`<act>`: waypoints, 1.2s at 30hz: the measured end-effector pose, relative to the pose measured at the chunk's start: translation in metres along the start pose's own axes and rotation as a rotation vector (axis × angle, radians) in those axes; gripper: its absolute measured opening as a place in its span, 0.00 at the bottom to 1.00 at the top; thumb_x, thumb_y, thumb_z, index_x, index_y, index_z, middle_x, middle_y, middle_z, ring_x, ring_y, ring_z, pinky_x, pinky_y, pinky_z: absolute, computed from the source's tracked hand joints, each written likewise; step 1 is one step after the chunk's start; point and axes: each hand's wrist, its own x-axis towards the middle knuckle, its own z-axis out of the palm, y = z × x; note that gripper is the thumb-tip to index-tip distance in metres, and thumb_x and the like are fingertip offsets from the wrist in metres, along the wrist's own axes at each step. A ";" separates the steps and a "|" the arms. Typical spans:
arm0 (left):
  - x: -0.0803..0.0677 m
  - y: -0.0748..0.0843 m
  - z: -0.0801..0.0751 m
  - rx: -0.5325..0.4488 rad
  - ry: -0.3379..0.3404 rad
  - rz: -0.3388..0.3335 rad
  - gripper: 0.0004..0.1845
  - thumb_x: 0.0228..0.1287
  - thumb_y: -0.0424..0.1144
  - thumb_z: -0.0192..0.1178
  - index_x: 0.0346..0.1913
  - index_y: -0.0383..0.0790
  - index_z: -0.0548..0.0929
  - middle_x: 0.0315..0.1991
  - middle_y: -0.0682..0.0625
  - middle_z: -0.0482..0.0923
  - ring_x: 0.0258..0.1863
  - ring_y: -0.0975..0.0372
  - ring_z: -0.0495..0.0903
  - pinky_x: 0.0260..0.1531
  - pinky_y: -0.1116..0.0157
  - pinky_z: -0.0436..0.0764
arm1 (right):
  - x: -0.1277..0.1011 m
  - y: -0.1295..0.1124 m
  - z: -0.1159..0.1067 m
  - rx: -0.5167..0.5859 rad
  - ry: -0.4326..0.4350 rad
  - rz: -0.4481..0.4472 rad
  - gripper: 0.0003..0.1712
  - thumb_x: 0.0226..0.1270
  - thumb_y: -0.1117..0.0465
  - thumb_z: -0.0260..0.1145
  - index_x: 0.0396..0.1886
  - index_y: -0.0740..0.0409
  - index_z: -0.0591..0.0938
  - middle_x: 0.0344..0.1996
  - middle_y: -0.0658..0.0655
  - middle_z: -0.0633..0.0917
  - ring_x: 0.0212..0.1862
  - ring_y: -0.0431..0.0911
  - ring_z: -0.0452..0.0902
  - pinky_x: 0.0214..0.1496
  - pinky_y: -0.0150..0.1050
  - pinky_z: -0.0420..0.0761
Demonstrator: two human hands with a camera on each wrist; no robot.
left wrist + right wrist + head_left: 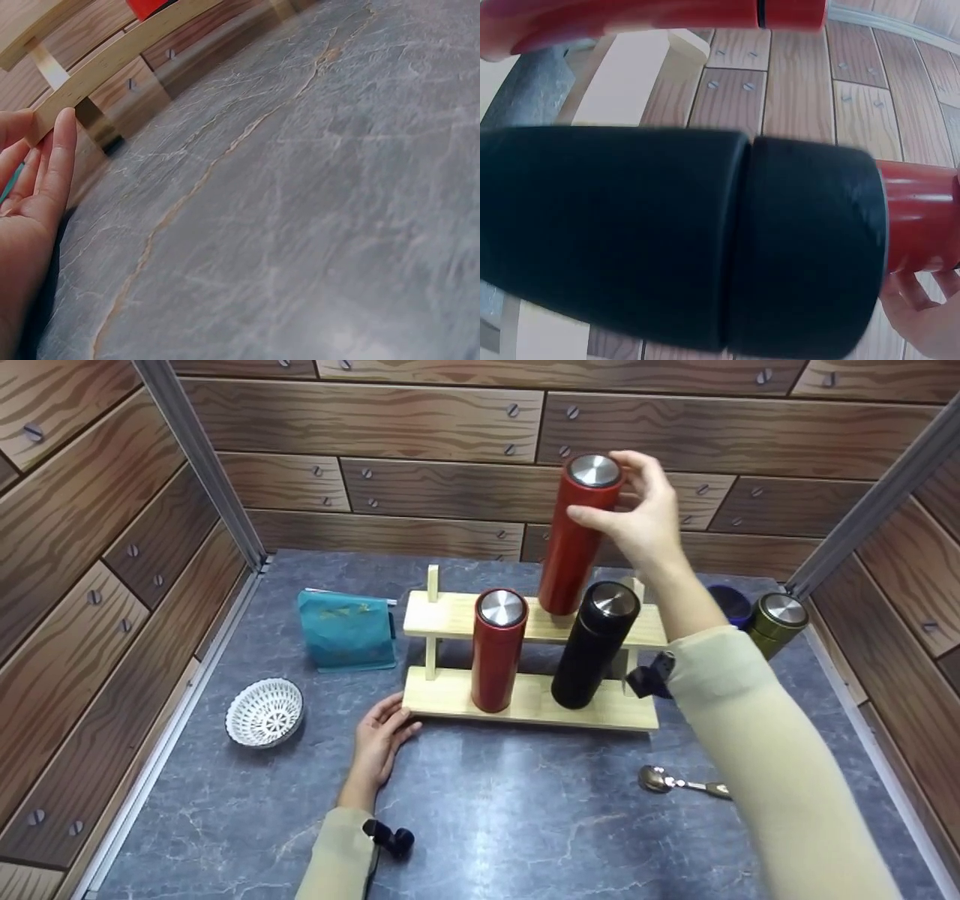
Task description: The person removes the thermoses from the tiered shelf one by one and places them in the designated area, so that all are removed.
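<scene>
A right hand [645, 514] grips the cap end of a tall red flask [576, 536] with a steel top, standing on the wooden rack's [450, 619] upper shelf; the left hand [381, 739] rests relaxed, fingers straight, against the rack's base on the table [525, 825].

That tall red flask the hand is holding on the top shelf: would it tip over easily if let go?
Probably fairly tippy: the red flask is tall and narrow, standing on the wooden rack. Its glossy wall looks slippery, so the right hand grips near the cap. If toppled, its round body would likely roll.
</scene>
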 end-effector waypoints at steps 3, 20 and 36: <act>-0.001 0.000 -0.001 -0.008 0.007 -0.007 0.25 0.57 0.29 0.64 0.58 0.30 0.72 0.49 0.39 0.71 0.43 0.54 0.78 0.46 0.54 0.81 | 0.000 0.003 -0.009 0.000 0.018 0.011 0.45 0.36 0.66 0.81 0.59 0.53 0.71 0.52 0.54 0.78 0.49 0.50 0.73 0.50 0.42 0.76; -0.002 0.001 -0.004 0.005 0.017 -0.001 0.24 0.57 0.29 0.63 0.58 0.31 0.72 0.49 0.39 0.72 0.43 0.53 0.78 0.45 0.55 0.82 | -0.014 0.016 -0.048 0.129 0.111 -0.008 0.42 0.33 0.70 0.81 0.54 0.54 0.74 0.49 0.57 0.79 0.43 0.49 0.74 0.43 0.37 0.77; 0.000 0.002 0.000 0.004 0.000 -0.013 0.26 0.57 0.29 0.64 0.59 0.31 0.72 0.50 0.39 0.72 0.44 0.53 0.77 0.45 0.55 0.82 | -0.035 0.023 -0.083 0.200 0.203 -0.008 0.41 0.33 0.75 0.79 0.54 0.57 0.75 0.48 0.57 0.80 0.41 0.48 0.74 0.40 0.33 0.78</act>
